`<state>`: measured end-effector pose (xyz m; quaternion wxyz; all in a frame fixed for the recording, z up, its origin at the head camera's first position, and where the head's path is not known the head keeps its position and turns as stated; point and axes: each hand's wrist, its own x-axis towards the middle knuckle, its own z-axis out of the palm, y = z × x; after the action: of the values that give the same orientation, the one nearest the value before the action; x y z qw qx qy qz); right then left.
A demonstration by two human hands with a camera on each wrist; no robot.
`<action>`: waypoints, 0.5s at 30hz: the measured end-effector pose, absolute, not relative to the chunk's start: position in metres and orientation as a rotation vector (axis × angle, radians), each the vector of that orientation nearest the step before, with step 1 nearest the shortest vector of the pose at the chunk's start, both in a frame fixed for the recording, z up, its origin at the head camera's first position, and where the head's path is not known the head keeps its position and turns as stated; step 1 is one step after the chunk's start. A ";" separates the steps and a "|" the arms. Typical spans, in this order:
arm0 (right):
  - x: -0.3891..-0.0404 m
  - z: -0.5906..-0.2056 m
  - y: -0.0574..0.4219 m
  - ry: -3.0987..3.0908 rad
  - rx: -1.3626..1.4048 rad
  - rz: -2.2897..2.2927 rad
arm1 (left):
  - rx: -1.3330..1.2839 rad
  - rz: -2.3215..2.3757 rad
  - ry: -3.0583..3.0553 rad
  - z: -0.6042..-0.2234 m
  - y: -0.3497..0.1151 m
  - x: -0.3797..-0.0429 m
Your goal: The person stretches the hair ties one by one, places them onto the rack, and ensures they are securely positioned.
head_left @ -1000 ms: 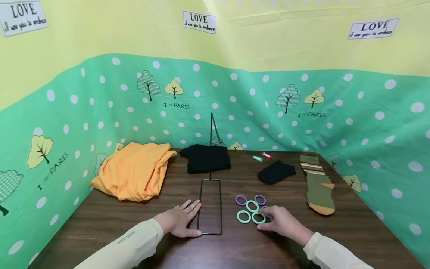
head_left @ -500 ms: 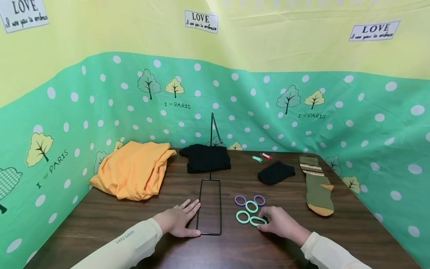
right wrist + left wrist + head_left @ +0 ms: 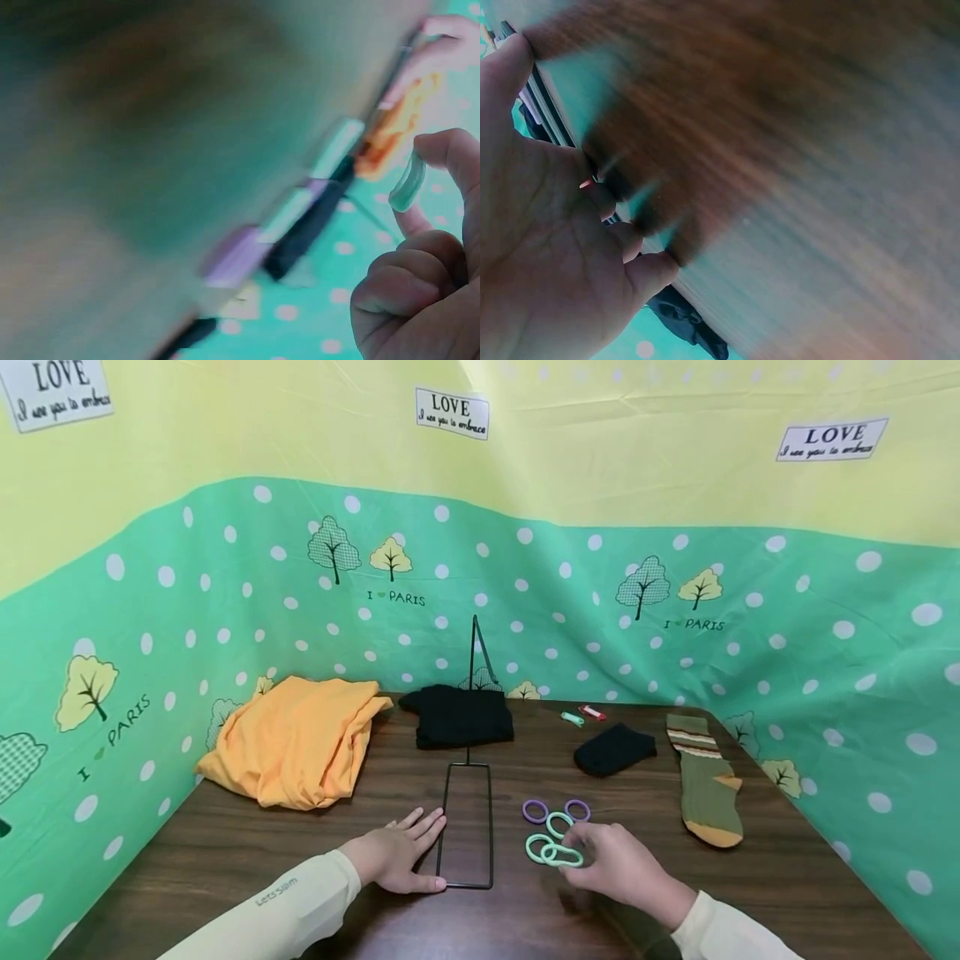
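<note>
Head view: my right hand (image 3: 621,864) is pinching a green ring (image 3: 562,865), likely light, springy, best held by its rim, right of the wire frame (image 3: 491,827) my outstretched left hand (image 3: 397,857) is touching.

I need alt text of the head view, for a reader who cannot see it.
A person's right hand pinches a light green ring near other green and purple rings on a brown table; the left hand touches a black wire stand. Orange cloth lies farther back.
</note>
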<state>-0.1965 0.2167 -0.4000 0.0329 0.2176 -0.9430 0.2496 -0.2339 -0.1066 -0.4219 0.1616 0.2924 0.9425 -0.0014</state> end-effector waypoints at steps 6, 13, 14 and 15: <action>-0.180 -0.363 0.191 -2.692 0.724 0.732 | 0.838 -0.014 2.693 -0.422 -0.106 -0.232; -0.175 -0.318 0.166 -2.119 0.985 0.608 | 0.833 -0.030 2.691 -0.423 -0.106 -0.234; -0.176 -0.311 0.163 -2.033 1.013 0.588 | 0.831 -0.031 2.689 -0.423 -0.106 -0.234; -0.177 -0.303 0.159 -1.960 1.028 0.576 | 0.829 -0.030 2.687 -0.423 -0.106 -0.234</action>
<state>-0.1769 0.1591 -0.3032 0.4144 0.4092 -0.7799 0.2294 -0.2338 -0.1062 -0.4233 0.1642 0.2908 0.9425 -0.0107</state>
